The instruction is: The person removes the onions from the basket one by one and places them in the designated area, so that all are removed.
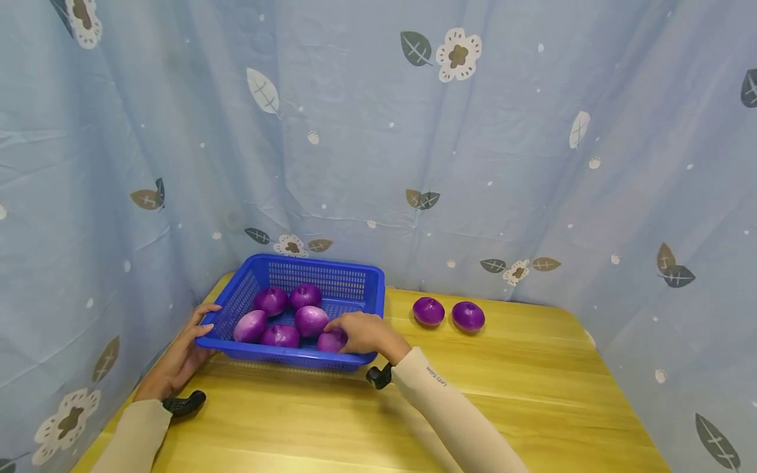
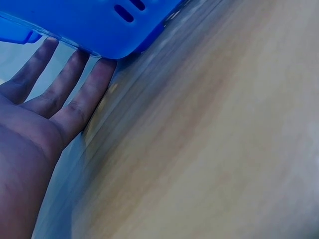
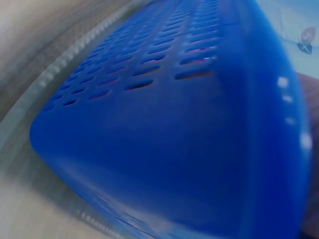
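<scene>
A blue plastic basket (image 1: 322,359) holds several purple onions, one of them a shiny onion (image 1: 270,301) near its back left. My right hand (image 1: 367,333) reaches over the front right rim and grips an onion (image 1: 332,340) low inside, fingers and thumb around it. In the right wrist view the basket's slotted outer wall (image 3: 149,144) fills most of the picture and hides that grip. At the left end, my left hand (image 1: 188,348) rests its fingertips on the basket rim. The left wrist view shows straight fingers (image 2: 82,107) of that hand touching the basket's outside (image 2: 94,25).
Two more onions, a left one (image 1: 428,311) and a right one (image 1: 468,316), sit side by side on the wooden table (image 1: 520,394), right of the basket. A blue patterned curtain (image 1: 367,131) hangs close behind the table and along its sides.
</scene>
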A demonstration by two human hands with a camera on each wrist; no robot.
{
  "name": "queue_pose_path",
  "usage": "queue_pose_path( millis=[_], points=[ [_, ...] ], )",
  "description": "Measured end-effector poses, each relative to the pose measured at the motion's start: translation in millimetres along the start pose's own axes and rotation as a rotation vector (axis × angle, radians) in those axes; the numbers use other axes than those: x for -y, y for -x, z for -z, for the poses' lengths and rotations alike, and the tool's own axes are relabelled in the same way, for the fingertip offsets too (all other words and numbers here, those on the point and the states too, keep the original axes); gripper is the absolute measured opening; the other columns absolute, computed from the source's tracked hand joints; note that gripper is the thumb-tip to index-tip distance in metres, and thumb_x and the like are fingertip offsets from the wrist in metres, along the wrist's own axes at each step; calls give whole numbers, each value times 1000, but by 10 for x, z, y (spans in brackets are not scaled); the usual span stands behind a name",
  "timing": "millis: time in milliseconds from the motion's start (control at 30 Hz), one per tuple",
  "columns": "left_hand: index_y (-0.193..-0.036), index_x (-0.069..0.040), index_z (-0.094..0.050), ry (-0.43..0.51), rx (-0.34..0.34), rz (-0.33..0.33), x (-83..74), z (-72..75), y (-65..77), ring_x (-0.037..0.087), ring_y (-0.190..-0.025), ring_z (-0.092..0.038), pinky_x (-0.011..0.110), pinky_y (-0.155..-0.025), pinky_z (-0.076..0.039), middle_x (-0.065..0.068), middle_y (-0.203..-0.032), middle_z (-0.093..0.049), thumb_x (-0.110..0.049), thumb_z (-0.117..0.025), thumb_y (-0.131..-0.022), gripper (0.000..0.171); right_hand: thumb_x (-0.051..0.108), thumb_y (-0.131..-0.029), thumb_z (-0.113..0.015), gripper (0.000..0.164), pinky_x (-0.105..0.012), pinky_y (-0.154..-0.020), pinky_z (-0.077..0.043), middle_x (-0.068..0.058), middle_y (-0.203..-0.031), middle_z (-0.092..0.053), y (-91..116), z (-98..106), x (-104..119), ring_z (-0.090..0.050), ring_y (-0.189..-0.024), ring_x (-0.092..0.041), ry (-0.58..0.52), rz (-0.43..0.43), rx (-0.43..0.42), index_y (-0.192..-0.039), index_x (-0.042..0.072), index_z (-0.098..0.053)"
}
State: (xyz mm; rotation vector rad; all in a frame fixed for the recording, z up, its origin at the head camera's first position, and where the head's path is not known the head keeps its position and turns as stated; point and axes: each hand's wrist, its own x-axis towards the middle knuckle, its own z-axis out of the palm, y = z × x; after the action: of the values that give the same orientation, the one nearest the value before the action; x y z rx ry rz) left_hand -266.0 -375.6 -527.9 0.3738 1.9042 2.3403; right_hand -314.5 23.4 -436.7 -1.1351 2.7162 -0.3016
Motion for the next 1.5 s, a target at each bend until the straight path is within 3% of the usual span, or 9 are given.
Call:
queue_pose_path(
  millis=[133,333,600,733,900,1067,1500],
  points=[
    [-153,-32,-33,1,5,-8,-3,1,6,16,-120,-54,31,-93,-52,5,-149,-12,-24,-35,-111,43,26,-86,-82,53,-38,-88,-52,11,-134,-66,4,6,57,-62,-116,-15,86,-17,10,-136,32,-67],
    [-154,-31,-32,-3,11,-31,-22,-4,-24,17,-120,-55,31,-93,-53,4,-148,-18,-24,-34,-111,44,22,-90,-77,47,-37,-87,-51,10,-128,-68,-5,44,80,-64,-113,-15,123,-6,22,-134,36,-67],
    [-153,-33,-32,4,15,-23,-14,2,-9,17,-119,-56,30,-92,-53,5,-148,-16,-23,-34,-111,43,25,-90,-78,46,-33,-87,-51,5,-114,-67,-29,16,47,-61,-101,-13,134,-1,-7,-135,29,-67],
    [-154,-32,-31,4,21,-21,-7,11,-8,16,-119,-57,30,-93,-53,5,-148,-16,-24,-34,-111,44,34,-86,-83,49,-31,-85,-50,3,-107,-61,-37,21,24,-56,-96,-12,80,7,-49,-132,25,-69],
    [-154,-32,-32,30,39,-22,-9,15,-21,17,-118,-58,30,-93,-53,4,-147,-21,-22,-32,-112,43,44,-80,-87,60,-30,-89,-50,-1,-115,-60,-31,43,-56,-55,-104,-15,-19,26,-117,-132,20,-68],
    [-152,-31,-33,49,34,-26,0,11,7,17,-116,-59,30,-92,-53,4,-146,-22,-21,-33,-112,42,47,-79,-86,63,-27,-87,-50,-1,-116,-62,-4,74,-128,-55,-106,-16,-134,57,-154,-133,19,-67],
    [-152,-35,-35,28,25,-16,18,27,15,17,-116,-59,30,-93,-53,2,-146,-23,-22,-32,-112,42,46,-81,-85,69,-28,-89,-52,0,-130,-63,152,222,-272,-58,-117,-16,-300,72,-291,-138,16,-61]
  ],
)
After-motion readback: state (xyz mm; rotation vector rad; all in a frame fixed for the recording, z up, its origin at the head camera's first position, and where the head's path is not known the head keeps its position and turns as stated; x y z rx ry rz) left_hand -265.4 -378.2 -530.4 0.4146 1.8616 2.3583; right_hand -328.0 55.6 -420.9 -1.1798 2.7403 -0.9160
